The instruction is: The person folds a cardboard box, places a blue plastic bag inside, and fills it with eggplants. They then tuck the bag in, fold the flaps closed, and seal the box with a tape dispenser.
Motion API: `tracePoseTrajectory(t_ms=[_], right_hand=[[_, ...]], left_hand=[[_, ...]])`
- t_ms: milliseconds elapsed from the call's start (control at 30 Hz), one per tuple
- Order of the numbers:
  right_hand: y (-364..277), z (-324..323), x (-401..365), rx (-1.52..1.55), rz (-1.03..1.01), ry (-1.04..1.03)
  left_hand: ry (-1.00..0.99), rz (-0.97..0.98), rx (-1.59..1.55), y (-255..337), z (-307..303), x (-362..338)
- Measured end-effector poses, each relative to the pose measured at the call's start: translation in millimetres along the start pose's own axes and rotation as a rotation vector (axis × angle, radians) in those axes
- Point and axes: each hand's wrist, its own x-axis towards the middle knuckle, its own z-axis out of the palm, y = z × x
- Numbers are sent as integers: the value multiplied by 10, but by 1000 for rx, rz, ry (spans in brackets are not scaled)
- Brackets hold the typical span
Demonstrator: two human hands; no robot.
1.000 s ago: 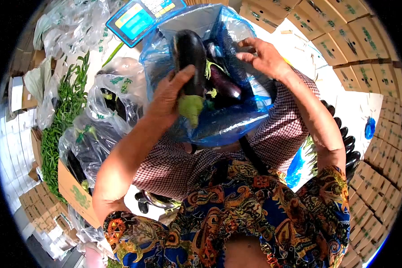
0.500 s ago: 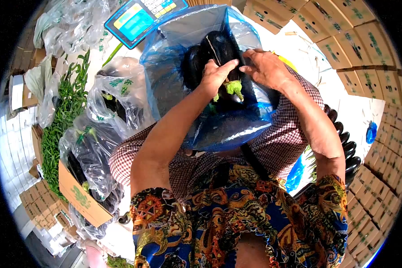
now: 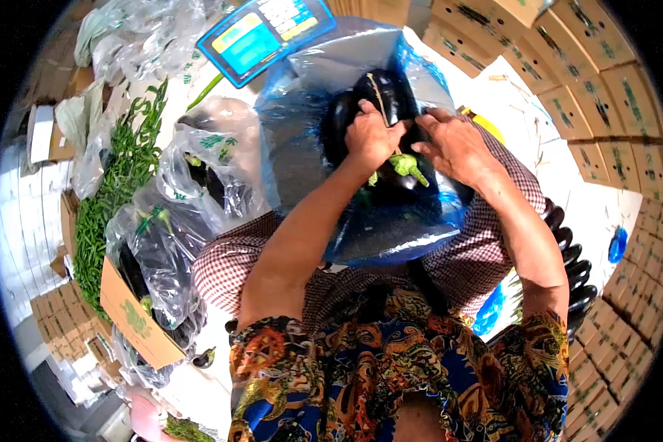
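Note:
A blue plastic bag (image 3: 291, 147) stands wide at my lap, with several glossy dark eggplants inside. My left hand (image 3: 373, 138) is closed over one eggplant (image 3: 384, 92), its thumb pointing right across the skin. Fingers bent and thumb apart, my right hand (image 3: 458, 149) rests at the right side of the same group. Just below both hands is a green eggplant stem cap (image 3: 407, 167). The eggplants' undersides are hidden in the bag.
A scale with a blue display (image 3: 261, 40) sits beyond the bag. On the left lie green chili peppers (image 3: 99, 243), clear bags of eggplants (image 3: 173, 243) and a cardboard box (image 3: 136, 317). Stacked cartons (image 3: 604, 81) line the right, near a row of eggplants (image 3: 576, 269).
The whole scene has shifted slightly right and down in view. My left hand's fingers are more curled over the eggplant, and my right hand stays beside it.

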Motion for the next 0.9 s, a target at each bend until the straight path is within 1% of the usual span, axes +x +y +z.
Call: tracePoseTrajectory(t_ms=[67,133,167,200,233,267,300,333,400,467,533,600,667,700,767,867,900], right_hand=[[-64,-82,9,25,52,-91],[-2,-97,-7,80,35,-40],[31,-107,-9,126,45,8],[61,-120,-21,173,59,54],[42,-168,-35,254,112,59],[100,-142,-39,295,93,120],[94,-183,-36,314,102,138],[73,-215,-33,335,111,157],[76,-197,-26,408,135,202],[16,-231,-15,439,172,205],[-54,-237,2,445,148,255],[-133,-249,38,460,141,294],[-133,-201,64,443,137,321],[-146,-180,69,448,131,326],[-158,-152,70,470,127,308],[-176,-117,71,446,99,222],[-205,-129,82,436,93,186]], left_hand=[[2,12,-88,-10,9,-19],[6,51,-148,-90,26,6],[35,102,-200,-197,82,46],[35,96,-183,-187,-8,-6],[60,165,-181,-257,-66,-10],[84,230,-176,-336,-128,-15],[16,319,-233,-349,-347,-96],[-115,382,-250,-383,-592,-201],[-337,759,59,-407,-1058,-316],[-565,374,-308,-498,-1553,-584],[-475,235,-504,-617,-1983,-877],[-391,52,-603,-1043,-2259,-960],[-215,-48,-804,-1494,-2416,-1105],[-168,-72,-884,-1747,-2449,-1161],[-74,-121,-1046,-2207,-2359,-1227],[125,-284,-948,-2585,-2070,-1302],[155,-328,-941,-2713,-1949,-1284]])
